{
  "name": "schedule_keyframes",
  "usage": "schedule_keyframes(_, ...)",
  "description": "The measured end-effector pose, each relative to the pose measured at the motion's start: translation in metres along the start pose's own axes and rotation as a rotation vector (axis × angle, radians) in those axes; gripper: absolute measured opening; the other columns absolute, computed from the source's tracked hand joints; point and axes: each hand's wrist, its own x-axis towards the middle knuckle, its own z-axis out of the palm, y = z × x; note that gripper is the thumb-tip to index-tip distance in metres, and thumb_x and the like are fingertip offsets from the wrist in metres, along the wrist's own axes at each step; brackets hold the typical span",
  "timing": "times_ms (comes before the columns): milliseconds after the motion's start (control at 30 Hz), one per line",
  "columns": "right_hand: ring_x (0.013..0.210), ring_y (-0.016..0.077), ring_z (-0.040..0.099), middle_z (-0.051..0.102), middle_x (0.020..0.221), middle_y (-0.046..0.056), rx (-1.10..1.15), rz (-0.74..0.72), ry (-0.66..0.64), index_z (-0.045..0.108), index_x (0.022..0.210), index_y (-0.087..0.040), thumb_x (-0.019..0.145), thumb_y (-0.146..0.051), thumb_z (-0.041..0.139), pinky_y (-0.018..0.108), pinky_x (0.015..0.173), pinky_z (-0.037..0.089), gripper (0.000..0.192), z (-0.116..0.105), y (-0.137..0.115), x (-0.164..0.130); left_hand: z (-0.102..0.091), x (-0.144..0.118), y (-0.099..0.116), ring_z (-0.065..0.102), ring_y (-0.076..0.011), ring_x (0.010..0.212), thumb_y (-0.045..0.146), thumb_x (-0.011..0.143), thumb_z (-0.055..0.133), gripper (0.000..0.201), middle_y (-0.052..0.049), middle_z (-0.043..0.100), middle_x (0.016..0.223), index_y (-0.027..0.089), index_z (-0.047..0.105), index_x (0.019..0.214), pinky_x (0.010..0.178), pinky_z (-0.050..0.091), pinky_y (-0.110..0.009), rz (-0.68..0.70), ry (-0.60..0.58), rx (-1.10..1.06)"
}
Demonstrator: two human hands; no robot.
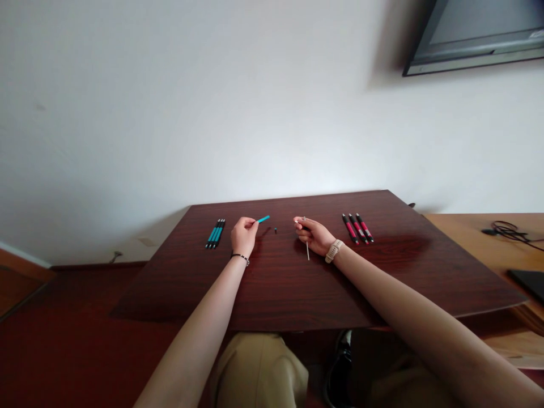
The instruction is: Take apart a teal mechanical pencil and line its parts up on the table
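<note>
My left hand (243, 233) pinches a short turquoise pen barrel (263, 219) that sticks out to the right, just above the dark wooden table (276, 283). My right hand (312, 233) is closed around a thin white refill (307, 249) whose lower end points toward me. A tiny dark pen part (275, 229) lies on the table between the two hands. Three turquoise pens (215, 233) lie side by side left of my left hand. Three red pens (357, 228) lie in a row right of my right hand.
A lighter wooden desk (476, 238) adjoins on the right, with a black cable (505, 230) and a dark flat device (529, 280) on it. A dark screen (476, 34) hangs on the white wall at upper right. My knees show below the table's near edge.
</note>
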Motion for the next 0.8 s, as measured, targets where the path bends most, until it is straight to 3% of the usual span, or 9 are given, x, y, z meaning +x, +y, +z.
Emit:
schedule_keyframes(200, 0.051, 0.0055, 0.01, 0.043, 0.067, -0.009, -0.004, -0.126, 0.133, 0.058, 0.089, -0.02, 0.074, -0.03, 0.083, 0.02, 0.044, 0.006, 0.031, 0.01, -0.005, -0.016, -0.019, -0.026, 0.011, 0.075, -0.0238, 0.096, 0.031, 0.093, 0.072, 0.006, -0.005, 0.083, 0.104, 0.026, 0.072, 0.095, 0.081, 0.049, -0.031, -0.008, -0.111, 0.292)
schedule_keyframes(367, 0.05, 0.0057, 0.018, 0.048, 0.071, -0.006, -0.124, -0.336, 0.215, 0.062, 0.092, -0.021, 0.078, -0.038, 0.083, 0.02, 0.045, 0.011, 0.03, 0.029, -0.018, -0.037, -0.016, -0.03, 0.015, 0.07, -0.025, 0.095, 0.032, 0.093, 0.072, 0.007, -0.005, 0.078, 0.097, 0.026, 0.069, 0.094, 0.077, 0.047, -0.032, 0.12, -0.18, 0.452)
schedule_keyframes(600, 0.051, 0.0068, 0.023, 0.053, 0.074, -0.003, -0.257, -0.43, 0.237, 0.066, 0.094, -0.023, 0.083, -0.048, 0.08, 0.022, 0.045, 0.012, 0.03, 0.063, -0.027, -0.063, -0.012, -0.029, 0.014, 0.068, -0.0289, 0.1, 0.035, 0.098, 0.066, 0.011, -0.01, 0.075, 0.103, 0.025, 0.068, 0.096, 0.083, 0.049, -0.036, 0.196, -0.188, 0.58)
schedule_keyframes(800, 0.052, 0.0073, 0.028, 0.057, 0.073, -0.001, -0.365, -0.463, 0.272, 0.069, 0.092, -0.022, 0.084, -0.051, 0.078, 0.023, 0.046, 0.014, 0.032, 0.06, -0.022, -0.058, -0.01, -0.028, 0.016, 0.069, -0.0299, 0.102, 0.038, 0.099, 0.064, 0.014, -0.011, 0.075, 0.102, 0.025, 0.067, 0.095, 0.082, 0.049, -0.036, 0.189, -0.207, 0.624)
